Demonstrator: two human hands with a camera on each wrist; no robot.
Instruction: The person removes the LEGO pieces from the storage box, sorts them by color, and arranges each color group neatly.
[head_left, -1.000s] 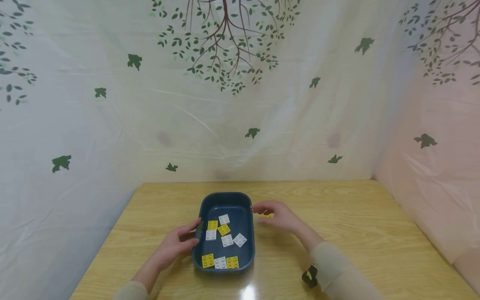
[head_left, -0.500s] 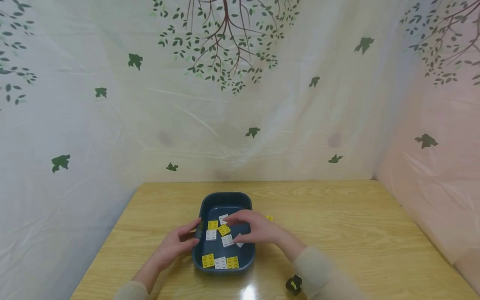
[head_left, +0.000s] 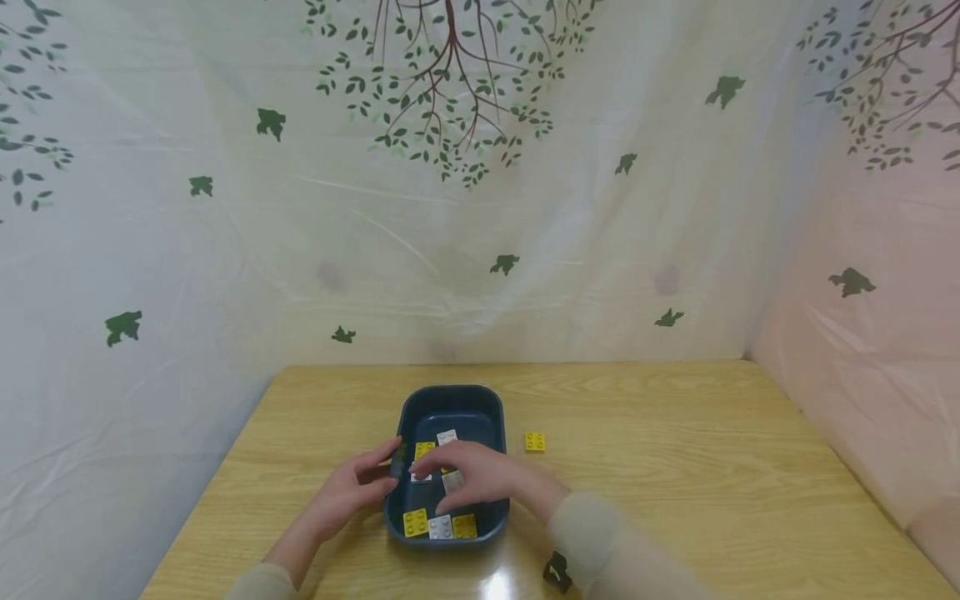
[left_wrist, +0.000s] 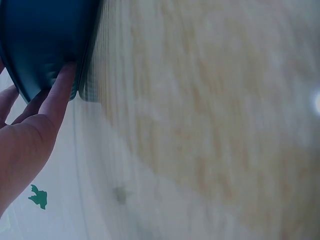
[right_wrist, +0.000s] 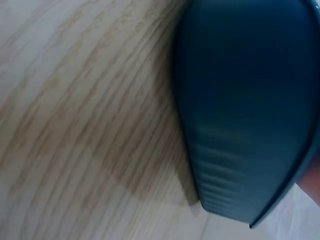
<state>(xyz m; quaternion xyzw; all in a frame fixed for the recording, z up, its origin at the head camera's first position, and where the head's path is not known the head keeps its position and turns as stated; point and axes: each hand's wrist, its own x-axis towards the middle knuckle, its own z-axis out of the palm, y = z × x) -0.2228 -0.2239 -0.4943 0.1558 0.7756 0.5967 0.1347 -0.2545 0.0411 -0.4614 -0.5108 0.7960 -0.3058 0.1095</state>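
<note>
Right of the tray point(head_left: 480, 417) holding bricks point(head_left: 440, 527), a lone brick point(head_left: 535, 442) lies on the table point(head_left: 675, 450).

Right hand point(head_left: 483, 475) has been shifted left and nearer, from beside the tray's point(head_left: 455, 407) right rim to over the bricks inside. Yellow brick point(head_left: 535, 442) on the table point(head_left: 675, 442) fully uncovered; mostly hidden a second ago. Rightmost white brick now hidden; middle yellow brick point(head_left: 447, 471) mostly covered, middle white brick point(head_left: 453, 482) partly. Black wrist unit point(head_left: 557, 572) and right sleeve point(head_left: 592, 529) carried left too.
</note>
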